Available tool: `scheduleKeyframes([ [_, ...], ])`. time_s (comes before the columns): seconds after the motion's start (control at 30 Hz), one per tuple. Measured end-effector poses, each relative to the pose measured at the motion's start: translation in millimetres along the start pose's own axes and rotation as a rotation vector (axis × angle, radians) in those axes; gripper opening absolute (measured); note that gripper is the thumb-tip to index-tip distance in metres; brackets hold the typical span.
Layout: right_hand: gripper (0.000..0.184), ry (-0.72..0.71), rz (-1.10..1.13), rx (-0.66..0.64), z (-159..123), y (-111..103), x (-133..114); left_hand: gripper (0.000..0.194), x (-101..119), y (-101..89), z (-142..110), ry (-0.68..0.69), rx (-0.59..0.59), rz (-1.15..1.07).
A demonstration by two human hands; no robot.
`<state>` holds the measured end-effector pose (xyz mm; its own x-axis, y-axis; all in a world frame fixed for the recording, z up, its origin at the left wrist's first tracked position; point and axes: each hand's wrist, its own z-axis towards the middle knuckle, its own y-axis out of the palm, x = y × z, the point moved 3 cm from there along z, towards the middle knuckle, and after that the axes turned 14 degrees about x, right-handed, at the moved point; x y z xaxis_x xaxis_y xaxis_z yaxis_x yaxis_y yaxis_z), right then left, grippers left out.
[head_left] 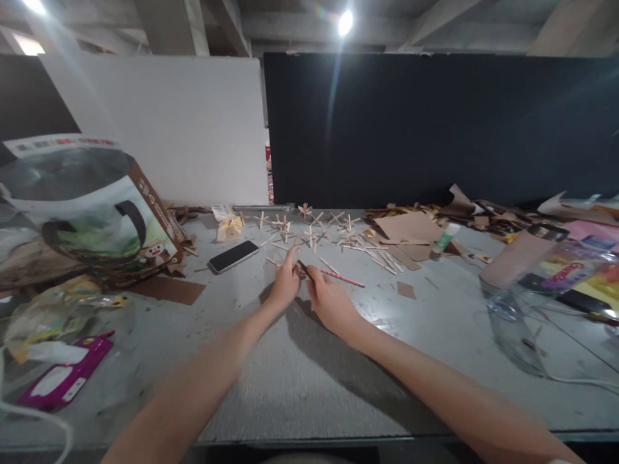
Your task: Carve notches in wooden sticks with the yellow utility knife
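Observation:
Near the middle of the grey table, my right hand [333, 304] is closed round a slim dark pen-like tool [304, 268], its tip pointing up and left. My left hand [287, 281] meets it on the left, with one finger raised and the others curled in. Whatever the left fingers pinch is hidden or too small to make out. A thin pink pencil [345, 279] lies just beyond my right hand. Behind both hands are several star-shaped pieces made of pale thin sticks [314, 235], and loose sticks [384, 259] lie to their right.
A black phone [234, 257] lies left of my hands. Farther left are a large printed bag [106, 212] and a purple device [70, 374]. Cardboard sheets [409, 229], a glue stick [446, 238], a tumbler [525, 254] and a clear bottle [517, 341] stand or lie right.

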<state>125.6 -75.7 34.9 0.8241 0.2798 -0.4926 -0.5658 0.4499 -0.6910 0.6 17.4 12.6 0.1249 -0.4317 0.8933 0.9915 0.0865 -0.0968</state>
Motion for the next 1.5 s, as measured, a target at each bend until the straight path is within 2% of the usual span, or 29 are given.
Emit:
scheduleKeyframes([
  [0.13, 0.048, -0.009, -0.023, -0.029, -1.6, -2.1, -3.2, 0.065, 4.2, -0.2, -1.5, -0.029, -0.005, -0.040],
  [0.3, 0.052, -0.021, 0.032, 0.024, -1.1, 3.5, 4.3, 0.062, 4.6, 0.4, 1.3, -0.080, -0.004, -0.054],
  [0.4, 0.049, -0.003, 0.126, 0.072, -1.8, 8.8, 12.9, 0.063, 2.3, 0.5, 2.1, -0.091, -0.013, -0.051],
  [0.53, 0.049, 0.048, 0.280, 0.131, -4.9, 15.4, 22.5, 0.069, -3.3, 2.7, 0.8, -0.101, -0.089, -0.077],
  [0.8, 0.046, 0.065, 0.424, 0.142, -8.9, 18.5, 23.5, 0.073, -7.4, 3.9, 1.5, -0.132, -0.137, -0.158],
  [1.0, 0.043, 0.038, 0.453, 0.195, -9.5, 20.8, 19.6, 0.067, -4.0, 4.1, 0.2, -0.147, -0.079, -0.146],
  [1.13, 0.045, 0.035, 0.472, 0.186, -10.7, 21.5, 15.8, 0.065, -0.3, 4.5, -1.4, -0.143, -0.043, -0.110],
  [1.37, 0.053, 0.039, 0.304, 0.132, -10.3, 21.0, 14.8, 0.062, -2.6, 4.3, -1.5, -0.159, -0.040, -0.106],
  [1.5, 0.052, 0.014, 0.304, 0.144, -7.5, 21.7, 16.0, 0.061, -3.2, 3.6, -0.1, -0.149, -0.025, -0.096],
])
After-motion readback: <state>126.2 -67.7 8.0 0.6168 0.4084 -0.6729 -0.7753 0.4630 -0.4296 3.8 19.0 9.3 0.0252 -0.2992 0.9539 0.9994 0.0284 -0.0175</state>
